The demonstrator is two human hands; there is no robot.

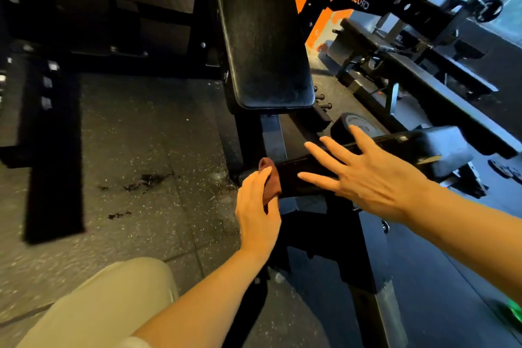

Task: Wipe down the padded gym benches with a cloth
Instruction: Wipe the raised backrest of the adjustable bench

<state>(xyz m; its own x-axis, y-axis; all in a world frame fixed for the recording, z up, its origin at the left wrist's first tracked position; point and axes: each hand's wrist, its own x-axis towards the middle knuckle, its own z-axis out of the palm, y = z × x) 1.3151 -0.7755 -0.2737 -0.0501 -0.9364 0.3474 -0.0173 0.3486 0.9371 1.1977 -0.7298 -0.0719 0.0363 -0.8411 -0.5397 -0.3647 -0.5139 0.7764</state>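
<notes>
Two hands: the left hand (258, 207) and the right hand (364, 175). One cloth (271, 179) in the left. Two pads ahead: the back pad (262, 37) and the seat pad (310, 175).

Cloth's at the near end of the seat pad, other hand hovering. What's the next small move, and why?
Probably draw the left hand with the reddish cloth rightward along the seat pad. The cloth is bunched at the pad's left edge, so most of that surface lies beyond it. The right hand, fingers spread over the pad, should likely lift clear first.
</notes>
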